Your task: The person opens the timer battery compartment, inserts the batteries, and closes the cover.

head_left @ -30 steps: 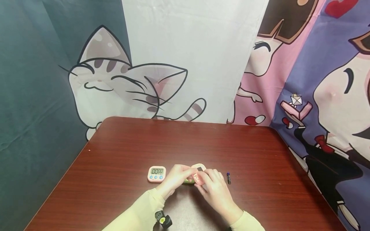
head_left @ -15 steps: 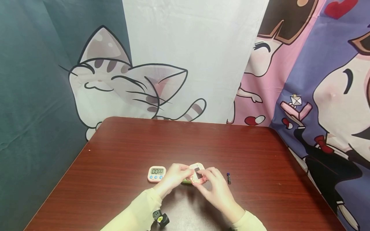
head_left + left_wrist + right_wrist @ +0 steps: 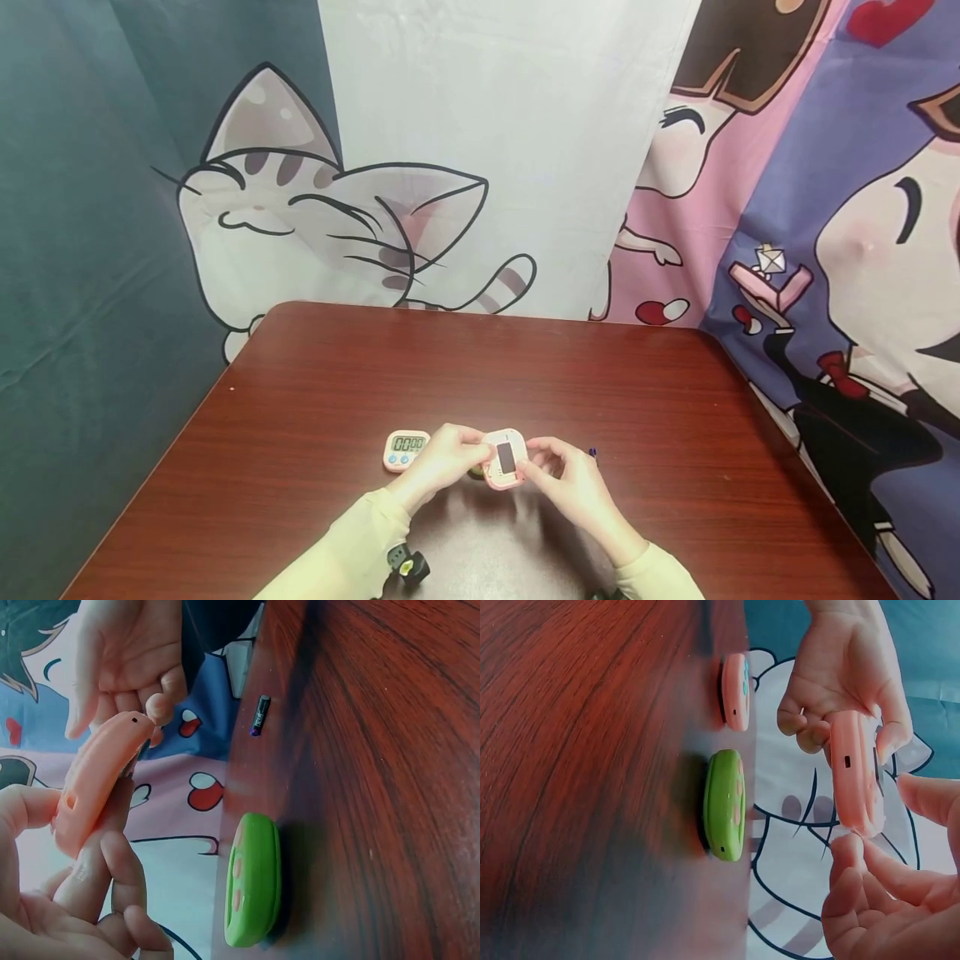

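Observation:
My left hand [image 3: 444,457] pinches a pink digital timer [image 3: 506,458] between thumb and fingers, above the table. Its pale back, with a dark rectangular patch, faces up in the head view. Edge-on, the timer [image 3: 97,780] shows a pink rim in the left wrist view. At its right side is my right hand [image 3: 577,487], thumb and fingers spread; in the right wrist view a fingertip [image 3: 847,851] touches the timer's near end and the thumb stands apart. Below lies a green timer [image 3: 724,806], mostly hidden by the left hand and pink timer in the head view.
Another pink timer [image 3: 405,450], reading 00:00 with blue buttons, lies left of my left hand, partly covered by it. A small dark battery [image 3: 260,715] with a blue end lies on the brown table [image 3: 480,375] to the right. Printed cloth hangs behind.
The held timer has come out from between the hands and turned, its back now plainly visible. My right hand has drawn slightly right and loosened, now partly covering the battery.

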The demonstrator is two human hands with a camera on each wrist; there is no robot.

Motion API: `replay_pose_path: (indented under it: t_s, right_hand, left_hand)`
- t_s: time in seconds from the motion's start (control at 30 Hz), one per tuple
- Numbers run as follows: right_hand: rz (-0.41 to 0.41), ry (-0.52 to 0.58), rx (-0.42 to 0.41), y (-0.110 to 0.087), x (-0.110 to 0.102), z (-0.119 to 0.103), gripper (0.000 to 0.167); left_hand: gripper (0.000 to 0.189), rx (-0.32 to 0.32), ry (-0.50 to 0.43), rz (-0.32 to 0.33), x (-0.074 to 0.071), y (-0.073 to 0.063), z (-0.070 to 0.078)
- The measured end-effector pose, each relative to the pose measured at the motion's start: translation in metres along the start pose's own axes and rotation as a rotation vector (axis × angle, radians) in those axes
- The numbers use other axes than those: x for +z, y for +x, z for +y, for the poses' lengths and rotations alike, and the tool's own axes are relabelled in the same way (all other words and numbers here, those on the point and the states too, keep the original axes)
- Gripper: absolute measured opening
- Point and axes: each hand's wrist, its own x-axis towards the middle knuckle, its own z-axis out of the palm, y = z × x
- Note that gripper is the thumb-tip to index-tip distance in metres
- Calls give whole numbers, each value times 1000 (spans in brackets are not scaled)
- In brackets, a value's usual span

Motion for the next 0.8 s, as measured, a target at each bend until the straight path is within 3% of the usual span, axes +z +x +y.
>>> replay_pose_path:
  t_s: [0.2, 0.47, 0.8]
  right_hand:
    - [-105, 34, 47, 1, -2, 2, 32]
    - [-267, 184, 100, 0, -3, 3, 30]
    - [-324, 278, 153, -3, -3, 3, 25]
  left_hand:
    - [28, 10, -3, -39, 1, -1, 3]
    - [21, 52, -17, -130, -1, 0, 1]
    - [18, 72, 53, -175, -4, 0, 5]
